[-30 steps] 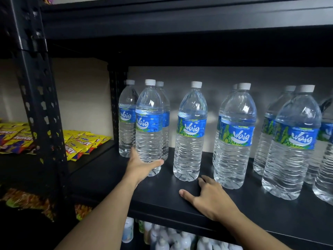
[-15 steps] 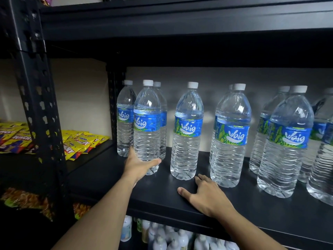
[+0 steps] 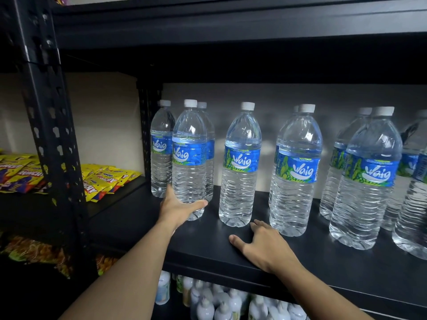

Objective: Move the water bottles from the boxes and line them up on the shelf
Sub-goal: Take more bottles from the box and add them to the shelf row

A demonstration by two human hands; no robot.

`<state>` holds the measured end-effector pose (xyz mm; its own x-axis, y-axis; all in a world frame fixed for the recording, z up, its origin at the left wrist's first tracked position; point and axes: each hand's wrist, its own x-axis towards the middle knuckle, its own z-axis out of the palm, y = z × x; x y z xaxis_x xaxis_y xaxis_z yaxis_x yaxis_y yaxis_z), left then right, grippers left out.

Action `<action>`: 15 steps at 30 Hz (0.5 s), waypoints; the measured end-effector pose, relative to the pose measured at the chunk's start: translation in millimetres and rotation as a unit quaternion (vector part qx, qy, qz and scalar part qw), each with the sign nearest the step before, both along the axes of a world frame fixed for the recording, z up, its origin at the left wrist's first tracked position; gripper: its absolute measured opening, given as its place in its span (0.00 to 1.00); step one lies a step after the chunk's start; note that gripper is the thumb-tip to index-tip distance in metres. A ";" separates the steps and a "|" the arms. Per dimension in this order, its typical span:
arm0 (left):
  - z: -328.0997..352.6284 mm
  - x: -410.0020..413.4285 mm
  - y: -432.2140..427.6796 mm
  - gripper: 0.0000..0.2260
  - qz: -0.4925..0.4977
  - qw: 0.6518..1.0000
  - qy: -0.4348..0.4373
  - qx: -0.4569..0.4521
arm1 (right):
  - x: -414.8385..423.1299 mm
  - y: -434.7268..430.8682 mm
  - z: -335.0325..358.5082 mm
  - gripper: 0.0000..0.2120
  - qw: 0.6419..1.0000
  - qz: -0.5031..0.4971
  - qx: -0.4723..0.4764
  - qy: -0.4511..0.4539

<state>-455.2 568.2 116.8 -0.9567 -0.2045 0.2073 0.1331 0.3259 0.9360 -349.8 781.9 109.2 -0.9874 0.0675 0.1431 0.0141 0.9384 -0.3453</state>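
Observation:
Several clear water bottles with blue labels and white caps stand upright on the black shelf [image 3: 346, 269]. My left hand [image 3: 179, 207] grips the base of the front-left bottle [image 3: 189, 158], thumb across its front. Two more bottles stand right behind it. A single bottle [image 3: 240, 165] stands to its right, then a front bottle [image 3: 297, 172] and another [image 3: 367, 179], each with a bottle behind. My right hand [image 3: 265, 247] rests flat on the shelf in front of the middle bottles, fingers spread, holding nothing. No boxes are in view.
A black perforated upright post [image 3: 49, 125] stands at the left. Yellow snack packets [image 3: 104, 179] lie on the neighbouring shelf. Small white bottles [image 3: 217, 301] fill the shelf below. An upper shelf board [image 3: 231, 26] hangs overhead.
Both hands keep their places; only the view has shifted slightly. The left hand still holds the front-left bottle's base.

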 end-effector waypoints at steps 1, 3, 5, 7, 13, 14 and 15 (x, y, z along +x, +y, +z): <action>0.8 1.0 -0.7 0.51 -0.006 1.000 -0.012 0.002 | 0.7 -0.5 0.3 0.41 1.000 0.000 -0.002 0.002; 2.5 2.1 -2.2 0.60 -0.022 0.999 -0.035 0.004 | 1.8 -0.6 1.2 0.40 1.000 -0.004 -0.005 0.004; 2.7 4.9 -6.2 0.65 -0.036 0.998 -0.057 -0.011 | 2.0 -1.1 1.5 0.40 1.000 -0.010 -0.010 0.009; 2.6 11.5 -10.7 0.66 -0.048 0.996 -0.070 -0.030 | 3.1 -1.6 2.3 0.37 1.000 -0.016 -0.014 0.019; 0.5 63.7 -38.0 0.42 -0.057 0.996 -0.073 -0.003 | 13.3 -3.1 5.3 0.29 0.997 -0.052 0.001 0.053; 0.2 78.9 -46.7 0.35 -0.062 0.996 -0.067 0.003 | 18.1 -4.4 4.7 0.28 0.996 -0.058 -0.002 0.067; -1.8 94.2 -58.4 0.29 -0.066 0.996 -0.057 0.006 | 24.7 -7.3 3.7 0.26 0.995 -0.066 -0.010 0.079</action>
